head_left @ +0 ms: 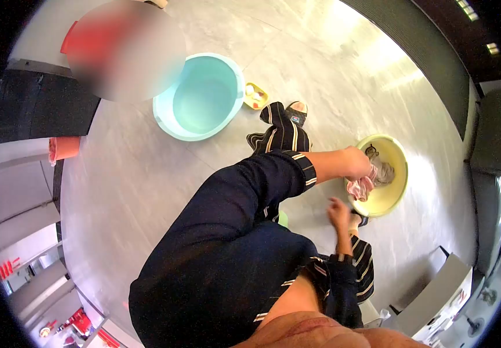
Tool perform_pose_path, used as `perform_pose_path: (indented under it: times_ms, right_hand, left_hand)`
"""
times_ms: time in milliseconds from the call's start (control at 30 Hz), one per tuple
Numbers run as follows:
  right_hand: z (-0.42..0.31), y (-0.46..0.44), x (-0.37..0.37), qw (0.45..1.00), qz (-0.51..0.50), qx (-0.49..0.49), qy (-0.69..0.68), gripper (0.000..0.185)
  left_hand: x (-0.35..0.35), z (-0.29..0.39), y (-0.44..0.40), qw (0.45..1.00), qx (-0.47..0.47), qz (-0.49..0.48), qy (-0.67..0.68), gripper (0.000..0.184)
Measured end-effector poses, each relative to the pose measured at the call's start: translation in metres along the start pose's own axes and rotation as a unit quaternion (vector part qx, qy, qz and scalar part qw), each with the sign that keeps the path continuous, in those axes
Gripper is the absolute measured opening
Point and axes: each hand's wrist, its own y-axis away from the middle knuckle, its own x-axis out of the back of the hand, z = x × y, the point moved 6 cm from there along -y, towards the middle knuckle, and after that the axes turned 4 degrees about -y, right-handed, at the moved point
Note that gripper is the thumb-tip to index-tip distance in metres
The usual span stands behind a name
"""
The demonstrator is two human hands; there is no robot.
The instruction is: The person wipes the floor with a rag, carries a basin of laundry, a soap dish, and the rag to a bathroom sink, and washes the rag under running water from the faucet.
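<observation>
My left hand (357, 163) reaches over the near side of a yellow basin (402, 182), its fingers closed on a wet-looking pink cloth (360, 189). That cloth hangs at the basin's inner edge. Beside it, a grey-brown cloth (384, 174) lies inside the basin. My right hand (338, 213) is just outside the basin, closer to my body, with its fingers curled and nothing visible in them.
A light blue basin (204, 95) stands on the floor at upper left. Next to it is a small yellow tray (256, 95) with white pieces. My feet are on the floor near both basins. A person in red, mostly blurred, is at upper left.
</observation>
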Motion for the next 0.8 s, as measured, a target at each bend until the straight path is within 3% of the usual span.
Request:
perform_pose_path:
  times_ms: [33, 67, 100, 133, 167, 200, 233, 267, 333, 367, 400, 433, 467, 500, 533, 567, 600, 700, 733, 767, 800]
  right_hand:
    - [0.039, 0.002, 0.038, 0.99, 0.046, -0.005, 0.133, 0.034]
    - [0.065, 0.022, 0.083, 0.988, 0.137, 0.045, -0.054, 0.035]
    - [0.089, 0.045, 0.137, 0.974, 0.163, -0.114, 0.108, 0.037]
    - [0.135, 0.071, 0.184, 0.942, 0.219, -0.091, 0.236, 0.04]
    - [0.141, 0.113, 0.229, 0.915, 0.22, -0.266, 0.209, 0.042]
    - [0.21, 0.154, 0.268, 0.867, 0.297, -0.202, 0.345, 0.049]
    - [0.198, 0.195, 0.291, 0.819, 0.269, -0.357, 0.359, 0.058]
    - [0.219, 0.23, 0.313, 0.793, 0.271, -0.397, 0.374, 0.055]
    - [0.279, 0.276, 0.329, 0.812, 0.23, -0.372, 0.385, 0.05]
    - [0.312, 0.281, 0.33, 0.839, 0.199, -0.314, 0.398, 0.047]
    - [0.348, 0.274, 0.322, 0.863, 0.158, -0.203, 0.434, 0.044]
    - [0.384, 0.252, 0.304, 0.851, 0.122, -0.056, 0.508, 0.042]
    - [0.276, 0.226, 0.288, 0.923, 0.225, -0.21, 0.231, 0.031]
    - [0.282, 0.187, 0.27, 0.886, 0.154, -0.216, 0.38, 0.036]
    - [0.294, 0.151, 0.239, 0.827, 0.204, 0.129, 0.508, 0.035]
    - [0.233, 0.112, 0.224, 0.954, 0.156, -0.06, 0.249, 0.04]
    - [0.155, 0.085, 0.203, 0.946, 0.197, -0.258, 0.003, 0.044]
    - [0.123, -0.012, 0.126, 0.961, 0.177, -0.171, 0.128, 0.06]
    - [0.109, -0.034, 0.101, 0.98, 0.153, -0.096, 0.078, 0.06]
    - [0.112, -0.052, 0.07, 0.955, 0.265, 0.106, 0.079, 0.052]
    - [0.099, -0.07, 0.052, 0.974, 0.199, -0.006, 0.11, 0.046]
  left_hand:
    - [-0.001, 0.002, 0.001, 1.0, -0.002, -0.01, -0.001, 0.023]
    - [0.002, 0.005, 0.005, 1.0, -0.009, -0.02, -0.002, 0.026]
    - [0.005, 0.009, 0.008, 0.999, -0.018, -0.029, -0.003, 0.03]
    - [0.009, 0.012, 0.013, 0.998, -0.026, -0.037, 0.031, 0.038]
    - [0.011, 0.015, 0.016, 0.998, -0.048, -0.021, 0.03, 0.033]
    - [0.012, 0.017, 0.02, 0.997, -0.066, -0.004, 0.029, 0.028]
    - [0.01, 0.015, 0.018, 0.997, -0.066, 0.006, 0.033, 0.026]
    - [0.007, 0.014, 0.017, 0.997, -0.066, 0.016, 0.036, 0.025]
    - [0.004, 0.016, 0.017, 0.997, -0.066, 0.011, 0.035, 0.028]
    - [0.003, 0.017, 0.016, 0.997, -0.07, 0.007, 0.032, 0.029]
    - [0.001, 0.016, 0.014, 0.996, -0.073, 0.023, 0.035, 0.029]
    - [-0.004, 0.016, 0.01, 0.995, -0.085, 0.036, 0.04, 0.029]
    - [-0.008, 0.023, 0.007, 0.992, -0.106, 0.046, 0.049, 0.03]
    - [-0.007, 0.027, 0.01, 0.993, -0.094, 0.037, 0.055, 0.029]
    - [-0.005, 0.026, 0.011, 0.994, -0.084, 0.027, 0.059, 0.029]
    - [-0.019, 0.023, 0.003, 0.997, -0.077, -0.019, 0.022, 0.028]
    - [-0.032, 0.018, -0.005, 0.996, -0.065, -0.06, -0.018, 0.026]
    - [-0.032, 0.011, -0.004, 0.998, -0.049, -0.043, -0.017, 0.024]
    - [-0.036, 0.006, -0.005, 0.998, -0.041, -0.052, -0.023, 0.022]
    - [-0.038, 0.002, -0.006, 0.997, -0.029, -0.06, -0.029, 0.021]
    - [-0.035, -0.001, -0.005, 0.998, -0.021, -0.061, -0.028, 0.02]
